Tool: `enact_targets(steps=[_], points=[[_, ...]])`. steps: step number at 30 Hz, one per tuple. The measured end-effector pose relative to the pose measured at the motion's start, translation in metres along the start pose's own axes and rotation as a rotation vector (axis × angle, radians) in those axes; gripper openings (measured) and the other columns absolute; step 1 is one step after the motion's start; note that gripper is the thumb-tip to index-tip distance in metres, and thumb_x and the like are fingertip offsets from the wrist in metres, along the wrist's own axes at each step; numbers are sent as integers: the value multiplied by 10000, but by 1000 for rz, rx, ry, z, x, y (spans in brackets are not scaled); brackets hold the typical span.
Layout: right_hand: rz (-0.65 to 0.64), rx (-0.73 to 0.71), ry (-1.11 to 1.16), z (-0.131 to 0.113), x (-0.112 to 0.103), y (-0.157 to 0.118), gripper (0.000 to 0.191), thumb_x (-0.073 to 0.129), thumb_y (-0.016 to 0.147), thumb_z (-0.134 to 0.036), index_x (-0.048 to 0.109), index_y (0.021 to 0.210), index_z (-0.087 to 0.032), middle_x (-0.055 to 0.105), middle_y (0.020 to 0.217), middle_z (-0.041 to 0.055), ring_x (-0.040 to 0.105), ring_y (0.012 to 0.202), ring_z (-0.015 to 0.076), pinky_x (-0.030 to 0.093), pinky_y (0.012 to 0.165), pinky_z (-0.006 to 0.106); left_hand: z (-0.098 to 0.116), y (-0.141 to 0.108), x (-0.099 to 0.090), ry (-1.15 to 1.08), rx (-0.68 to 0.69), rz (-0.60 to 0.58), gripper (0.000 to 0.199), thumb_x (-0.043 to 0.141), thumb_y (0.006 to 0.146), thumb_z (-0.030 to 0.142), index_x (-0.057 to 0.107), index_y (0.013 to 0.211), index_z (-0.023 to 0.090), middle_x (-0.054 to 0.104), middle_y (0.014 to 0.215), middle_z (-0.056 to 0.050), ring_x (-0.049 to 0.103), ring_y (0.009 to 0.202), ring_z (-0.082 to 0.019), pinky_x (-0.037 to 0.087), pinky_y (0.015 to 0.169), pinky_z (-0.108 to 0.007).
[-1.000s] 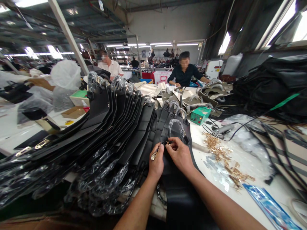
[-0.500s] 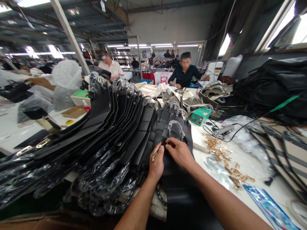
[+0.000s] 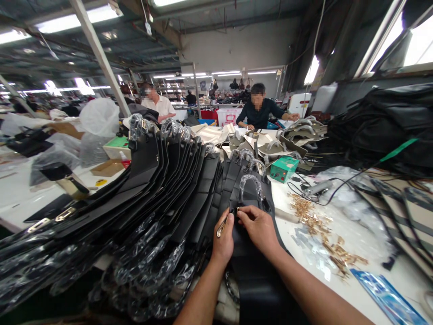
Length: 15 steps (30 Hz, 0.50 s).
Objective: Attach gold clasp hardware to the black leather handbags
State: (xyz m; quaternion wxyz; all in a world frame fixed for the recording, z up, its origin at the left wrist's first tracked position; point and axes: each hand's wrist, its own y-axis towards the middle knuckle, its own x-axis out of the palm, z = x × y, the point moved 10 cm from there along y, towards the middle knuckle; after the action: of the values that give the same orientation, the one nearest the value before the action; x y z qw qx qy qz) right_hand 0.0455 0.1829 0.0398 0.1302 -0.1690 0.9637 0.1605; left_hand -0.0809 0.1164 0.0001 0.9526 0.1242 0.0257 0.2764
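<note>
Black bag handle (image 3: 252, 177) inside clear plastic wrap (image 3: 242, 186), seemingly

From here, the leather bag panels (image 3: 194, 198) are solid black, the metal fittings (image 3: 320, 232) on the white table (image 3: 368, 280) shine gold, the electrical box (image 3: 283, 168) is green, and the bag fabric (image 3: 402, 221) has beige and dark stripes.
</note>
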Motion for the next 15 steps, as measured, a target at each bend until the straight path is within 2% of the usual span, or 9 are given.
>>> enact_targets(steps=[7, 10, 12, 15], points=[[-47, 33, -10, 2, 14, 16, 180, 589, 851, -284, 742, 856, -190, 715, 732, 13, 659, 580, 165, 505, 596, 268, -6, 2, -6, 14, -7, 33, 449, 492, 939, 451, 618, 1276, 182, 619, 1330, -94, 522, 1278, -241, 358, 1111, -356], [-45, 18, -4, 0, 14, 17, 194, 578, 863, -264, 752, 892, -183, 711, 736, 21, 656, 593, 162, 513, 623, 275, -9, 6, -7, 22, -30, 43, 448, 512, 923, 470, 647, 1228, 172, 644, 1292, -105, 539, 1258, -251, 367, 1102, -365], [-29, -3, -7, -7, 8, 9, 213, 607, 844, -235, 743, 1001, -188, 717, 808, 26, 664, 673, 164, 524, 689, 274, -12, 8, -8, 35, -70, 59, 440, 554, 892, 491, 682, 1163, 169, 673, 1242, -109, 550, 1244, -268, 367, 1101, -379], [-19, -98, 7, -26, -15, -20, 388, 673, 803, -209, 669, 1191, -222, 699, 959, 26, 658, 798, 158, 524, 737, 250, -15, 13, -14, 76, -139, 111, 410, 574, 877, 490, 702, 1097, 168, 687, 1206, -105, 551, 1235, -281, 342, 1119, -404]])
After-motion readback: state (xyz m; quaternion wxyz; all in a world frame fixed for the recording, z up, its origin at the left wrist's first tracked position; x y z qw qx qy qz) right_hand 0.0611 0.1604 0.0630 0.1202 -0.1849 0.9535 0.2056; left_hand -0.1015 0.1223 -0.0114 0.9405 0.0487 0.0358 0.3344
